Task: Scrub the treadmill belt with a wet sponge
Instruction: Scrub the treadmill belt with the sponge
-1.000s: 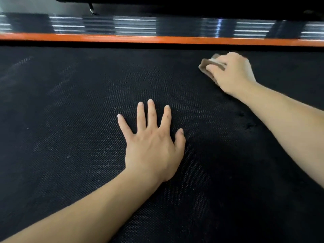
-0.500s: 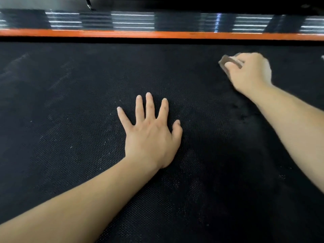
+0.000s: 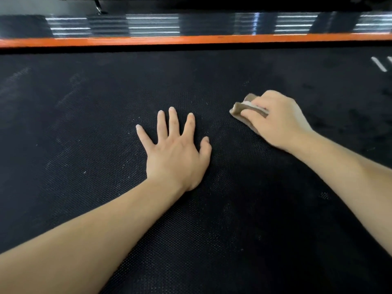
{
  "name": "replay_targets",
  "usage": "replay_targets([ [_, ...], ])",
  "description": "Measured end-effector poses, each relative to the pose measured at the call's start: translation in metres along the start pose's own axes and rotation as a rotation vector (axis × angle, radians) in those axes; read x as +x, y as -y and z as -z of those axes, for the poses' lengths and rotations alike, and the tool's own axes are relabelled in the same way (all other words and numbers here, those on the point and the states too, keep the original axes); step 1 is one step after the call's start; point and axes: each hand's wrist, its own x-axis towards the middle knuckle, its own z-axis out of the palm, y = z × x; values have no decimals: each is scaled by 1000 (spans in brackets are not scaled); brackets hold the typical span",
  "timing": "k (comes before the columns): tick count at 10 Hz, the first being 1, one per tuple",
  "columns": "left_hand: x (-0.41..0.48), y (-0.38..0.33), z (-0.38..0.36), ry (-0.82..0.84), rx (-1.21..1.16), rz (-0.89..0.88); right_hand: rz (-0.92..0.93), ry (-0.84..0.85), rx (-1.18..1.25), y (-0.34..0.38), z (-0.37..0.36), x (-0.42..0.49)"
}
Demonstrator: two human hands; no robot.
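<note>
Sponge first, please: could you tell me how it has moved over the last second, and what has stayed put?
The right hand, still gripping the sponge, slid right near the orange edge strip, then pulled back toward the person and the left hand. The left hand stayed flat on the belt, fingers spread.

head view, looking down, close over treadmill belt (image 3: 84, 145)

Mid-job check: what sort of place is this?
Likely a gym or home workout spot: close below lies a black textured treadmill belt, with an orange edge stripe and a ribbed glossy side rail beyond. The room itself is unseen.
</note>
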Motion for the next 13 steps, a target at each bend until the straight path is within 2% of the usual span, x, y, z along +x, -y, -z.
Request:
replay_targets([
  [1,0,0,1,16,-5,-3,-182,-137,-17,-21,12,18],
  [2,-1,1,2,15,-9,-3,-168,-159,-36,-4,-3,0],
  [3,0,1,2,13,-10,-1,27,-14,34,18,-4,-42],
  [4,0,1,2,11,-8,1,-140,-120,-40,-12,16,-26],
  [5,-1,1,1,5,-1,6,-276,-195,-50,-12,15,-30],
  [6,-1,1,2,5,-2,2,-32,-80,11,18,2,-73],
  [7,-1,1,2,8,-3,4,-13,-28,-27,2,15,-73],
  [8,-1,1,1,7,4,14,-269,-143,-37,-23,24,-53],
  [9,-2,0,2,7,-4,9,-143,-107,-43,0,11,-83],
  [10,-1,0,3,0,-11,8,4,11,61,9,18,-112],
  [11,-2,0,3,4,-10,2,-205,-120,-23,-24,31,-87],
  [12,-4,0,3,2,-15,-12,-180,-143,-43,-10,20,-100],
  [13,-10,-4,9,25,-21,-24,57,-2,58,19,15,-136],
])
